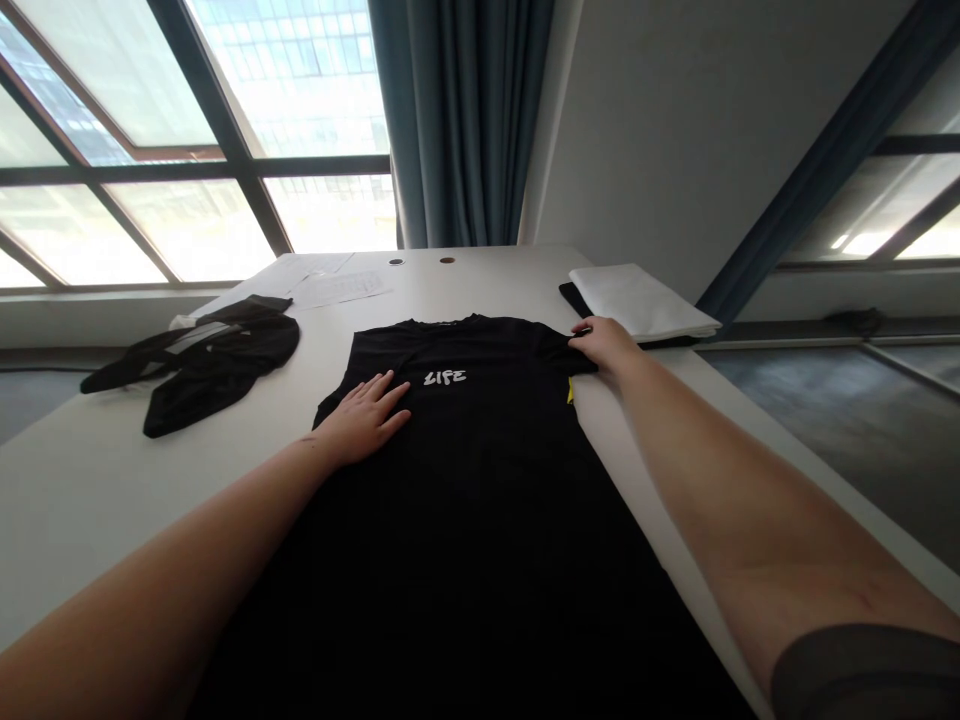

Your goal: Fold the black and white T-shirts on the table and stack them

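Observation:
A black T-shirt lies spread flat on the white table, its collar at the far end and a small white print on the chest. My left hand rests flat on the shirt's left chest area with the fingers spread. At the far right, my right hand pinches the end of the shirt's right sleeve between thumb and fingers. Below that sleeve, a small yellow bit shows at the shirt's side edge. The left sleeve does not stick out past the shirt's side.
A crumpled black garment lies on the table at the left. Paper sheets are at the back left. A folded white cloth or sheet sits on something black near the right edge. Behind are a blue curtain and windows.

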The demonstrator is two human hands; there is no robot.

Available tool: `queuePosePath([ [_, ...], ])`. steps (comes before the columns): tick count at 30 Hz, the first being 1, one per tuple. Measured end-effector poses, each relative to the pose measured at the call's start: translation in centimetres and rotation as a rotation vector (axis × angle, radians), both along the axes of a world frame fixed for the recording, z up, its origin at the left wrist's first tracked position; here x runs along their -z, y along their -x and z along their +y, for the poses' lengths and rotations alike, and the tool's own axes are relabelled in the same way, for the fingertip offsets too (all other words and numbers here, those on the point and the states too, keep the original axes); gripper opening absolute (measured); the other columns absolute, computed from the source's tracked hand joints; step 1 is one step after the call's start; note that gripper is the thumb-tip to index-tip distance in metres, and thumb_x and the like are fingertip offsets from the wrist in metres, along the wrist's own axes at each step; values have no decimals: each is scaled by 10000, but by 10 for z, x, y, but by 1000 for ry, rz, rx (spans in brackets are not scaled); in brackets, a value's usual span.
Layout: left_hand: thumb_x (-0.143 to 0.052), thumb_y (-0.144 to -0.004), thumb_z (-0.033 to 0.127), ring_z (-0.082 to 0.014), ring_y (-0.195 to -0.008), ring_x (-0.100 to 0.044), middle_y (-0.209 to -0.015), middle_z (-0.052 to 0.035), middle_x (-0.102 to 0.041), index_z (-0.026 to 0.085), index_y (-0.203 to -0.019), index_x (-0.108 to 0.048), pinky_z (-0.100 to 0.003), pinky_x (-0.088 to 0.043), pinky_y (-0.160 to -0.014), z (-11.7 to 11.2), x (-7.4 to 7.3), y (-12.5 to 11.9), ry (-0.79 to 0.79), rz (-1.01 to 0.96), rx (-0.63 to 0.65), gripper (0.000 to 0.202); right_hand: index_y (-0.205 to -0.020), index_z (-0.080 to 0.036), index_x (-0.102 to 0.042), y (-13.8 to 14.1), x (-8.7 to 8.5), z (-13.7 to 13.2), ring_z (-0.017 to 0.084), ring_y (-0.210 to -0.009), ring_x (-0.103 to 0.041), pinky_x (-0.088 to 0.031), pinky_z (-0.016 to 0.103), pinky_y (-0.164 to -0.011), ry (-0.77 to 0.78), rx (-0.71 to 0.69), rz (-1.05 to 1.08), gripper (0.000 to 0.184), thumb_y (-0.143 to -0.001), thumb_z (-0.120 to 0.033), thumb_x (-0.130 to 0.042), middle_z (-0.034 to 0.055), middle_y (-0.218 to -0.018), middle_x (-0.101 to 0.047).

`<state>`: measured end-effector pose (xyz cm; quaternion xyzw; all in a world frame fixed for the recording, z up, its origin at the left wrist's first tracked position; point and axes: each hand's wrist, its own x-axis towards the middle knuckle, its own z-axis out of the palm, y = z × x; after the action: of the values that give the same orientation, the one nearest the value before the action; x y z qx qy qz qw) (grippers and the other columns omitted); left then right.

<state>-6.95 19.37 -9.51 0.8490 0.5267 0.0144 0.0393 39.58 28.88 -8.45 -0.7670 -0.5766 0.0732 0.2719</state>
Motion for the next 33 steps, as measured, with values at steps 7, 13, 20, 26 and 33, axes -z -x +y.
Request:
queuePosePath([
  [7, -360, -1050, 618, -318, -1622, -191, -1762, -84, -199, 233, -1657, -386, -490, -187, -1322, 2, 2, 2, -15, -20, 4, 719, -1073, -190, -696, 9, -12, 4, 174, -687, -607, -515, 294, -618, -182, 55, 696, 372, -705, -147, -725, 12, -783, -650],
  [13, -369, -1045, 623, -325, -1618, -211, -1758, -91, -214, 232, -1647, -406, -502, -202, -1318, 2, 2, 2, -23, -31, 9, 719, -1070, -220, -715, 9, -14, 2, 163, -843, -621, -550, 319, -803, -405, 147, 530, 493, -594, -109, -783, 52, -1119, -623],
  [20, -380, -1046, 605, -328, -1616, -215, -1759, -93, -208, 233, -1648, -404, -496, -199, -1320, -1, -1, 0, -9, -20, -5, 708, -1521, -204, -483, 7, -12, -1, 262, -858, -682, -572, 385, -725, 48, 42, 632, 900, -720, -393, -848, 137, -1132, -699],
  [26, -398, -1040, 616, -327, -1611, -231, -1755, -71, -225, 253, -1641, -418, -499, -216, -1318, 0, 0, 1, -22, -33, -2, 703, -1440, -161, -583, -11, -12, -1, 282, -734, -658, -562, 442, -670, 179, -76, 388, 878, -657, -411, -893, 116, -882, -716],
  [33, -394, -1040, 619, -325, -1612, -232, -1756, -77, -224, 241, -1644, -412, -487, -213, -1318, 0, 0, 1, -19, -29, -2, 713, -1372, -195, -613, 1, -16, -6, 211, -803, -615, -529, 354, -800, -80, -100, 185, 660, -740, -296, -775, 44, -936, -660],
])
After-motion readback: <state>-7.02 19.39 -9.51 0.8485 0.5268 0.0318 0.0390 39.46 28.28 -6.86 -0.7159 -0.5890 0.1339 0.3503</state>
